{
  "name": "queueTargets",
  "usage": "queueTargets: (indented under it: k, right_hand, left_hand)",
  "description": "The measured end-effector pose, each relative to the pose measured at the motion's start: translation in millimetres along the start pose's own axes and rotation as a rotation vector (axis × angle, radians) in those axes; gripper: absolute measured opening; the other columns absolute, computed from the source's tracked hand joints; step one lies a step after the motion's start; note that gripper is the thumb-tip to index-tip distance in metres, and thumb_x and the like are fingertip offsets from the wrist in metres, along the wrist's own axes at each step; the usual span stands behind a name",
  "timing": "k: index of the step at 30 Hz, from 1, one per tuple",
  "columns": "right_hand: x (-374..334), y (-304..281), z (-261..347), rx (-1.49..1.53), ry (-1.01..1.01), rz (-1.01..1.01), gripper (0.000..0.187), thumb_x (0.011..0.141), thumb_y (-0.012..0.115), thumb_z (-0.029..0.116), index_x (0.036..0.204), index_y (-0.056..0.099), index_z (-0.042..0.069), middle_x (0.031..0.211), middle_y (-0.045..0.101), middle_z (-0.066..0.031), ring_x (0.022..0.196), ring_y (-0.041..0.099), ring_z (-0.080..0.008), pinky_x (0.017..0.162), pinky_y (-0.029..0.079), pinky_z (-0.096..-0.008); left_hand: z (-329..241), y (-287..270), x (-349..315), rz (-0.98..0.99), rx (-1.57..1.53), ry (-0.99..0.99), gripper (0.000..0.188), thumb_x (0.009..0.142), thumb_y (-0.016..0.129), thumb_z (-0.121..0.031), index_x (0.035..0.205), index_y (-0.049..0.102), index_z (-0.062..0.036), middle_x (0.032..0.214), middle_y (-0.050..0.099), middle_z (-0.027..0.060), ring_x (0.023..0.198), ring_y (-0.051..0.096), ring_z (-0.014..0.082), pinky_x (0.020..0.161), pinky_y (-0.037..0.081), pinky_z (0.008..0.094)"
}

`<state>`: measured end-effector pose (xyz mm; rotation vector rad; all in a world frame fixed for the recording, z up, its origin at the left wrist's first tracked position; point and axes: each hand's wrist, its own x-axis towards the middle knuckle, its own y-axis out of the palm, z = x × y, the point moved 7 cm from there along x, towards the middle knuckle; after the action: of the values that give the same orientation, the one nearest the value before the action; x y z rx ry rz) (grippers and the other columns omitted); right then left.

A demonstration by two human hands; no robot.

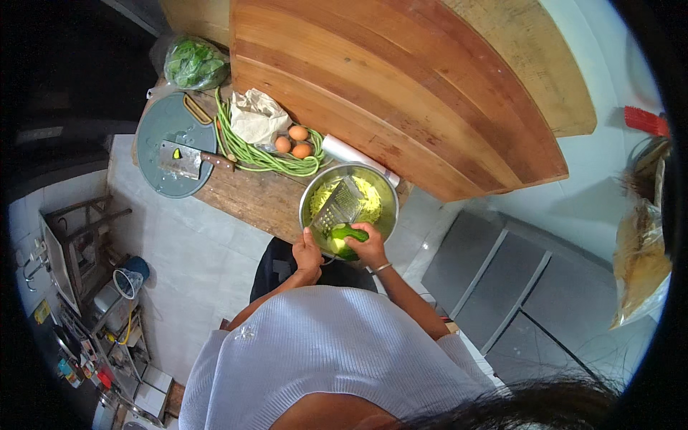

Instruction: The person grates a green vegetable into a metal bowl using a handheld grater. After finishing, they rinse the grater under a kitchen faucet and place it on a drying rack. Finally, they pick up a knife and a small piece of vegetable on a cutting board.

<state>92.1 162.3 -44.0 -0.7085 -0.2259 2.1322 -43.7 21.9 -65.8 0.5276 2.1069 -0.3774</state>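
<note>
Presently, over the near side of the metal bowl (389, 205), the green vegetable (347, 233) is gripped by the right hand (369, 246); the grater (338, 204) seems held by the left hand (307, 252) and should be kept steady under even strokes.

I see two hands (369, 246), one green vegetable (351, 233), one grater (340, 204), one bowl (391, 208), three eggs (299, 132), one knife (188, 165).

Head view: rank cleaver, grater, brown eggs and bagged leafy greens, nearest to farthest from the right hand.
1. Grater, in the metal bowl
2. Brown eggs, left, beyond bowl
3. Cleaver, left, on chopping board
4. Bagged leafy greens, far left
</note>
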Motion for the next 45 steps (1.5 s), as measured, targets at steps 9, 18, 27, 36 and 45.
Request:
queueTargets:
  k: [9,18,27,36,45]
  right_hand:
    - [39,-17,6,-0.179,-0.046,-0.231,0.03,0.066,0.07,0.015,0.091,0.06,0.001,0.086,0.063,-0.0156,0.081,0.062,-0.0263,0.073,0.047,-0.0323]
    - [35,-23,-31,-0.232,0.086,-0.397,0.032,0.067,0.07,0.017,0.094,0.059,0.004,0.084,0.063,-0.0175,0.076,0.062,-0.0287,0.068,0.048,-0.0357]
    - [-21,3,11,-0.038,0.017,-0.299,0.031,0.066,0.069,0.016,0.093,0.059,0.003,0.089,0.063,-0.0156,0.086,0.062,-0.0276,0.076,0.047,-0.0345]
    - [22,-18,-9,-0.141,0.012,-0.38,0.034,0.067,0.069,0.02,0.096,0.057,0.007,0.078,0.062,-0.0159,0.069,0.061,-0.0309,0.065,0.047,-0.0394]
    - [24,-14,-39,-0.095,0.153,-0.476,0.035,0.068,0.069,0.018,0.096,0.058,0.001,0.089,0.063,-0.0146,0.082,0.061,-0.0259,0.074,0.047,-0.0336]
  left_hand:
    - [-5,5,-3,0.026,-0.002,0.042,0.038,0.094,0.039,-0.037,0.07,0.043,-0.0092,0.048,0.034,-0.0013,0.036,0.029,0.0098,0.032,0.028,0.0283]
    - [-3,5,-8,-0.005,0.035,-0.003,0.04,0.094,0.041,-0.036,0.074,0.051,-0.0028,0.057,0.044,0.0009,0.038,0.038,0.0099,0.033,0.032,0.0268]
    - [-9,4,-13,-0.021,0.032,0.11,0.037,0.095,0.036,-0.035,0.067,0.041,-0.0105,0.048,0.034,-0.003,0.036,0.031,0.0074,0.032,0.027,0.0255]
    - [6,3,4,0.006,0.205,0.375,0.038,0.095,0.037,-0.033,0.074,0.05,-0.0043,0.051,0.04,-0.0009,0.037,0.034,0.0081,0.033,0.029,0.0259]
    - [-4,15,-5,0.022,0.256,0.494,0.036,0.095,0.038,-0.031,0.071,0.047,-0.006,0.05,0.04,-0.0008,0.038,0.036,0.0088,0.034,0.029,0.0258]
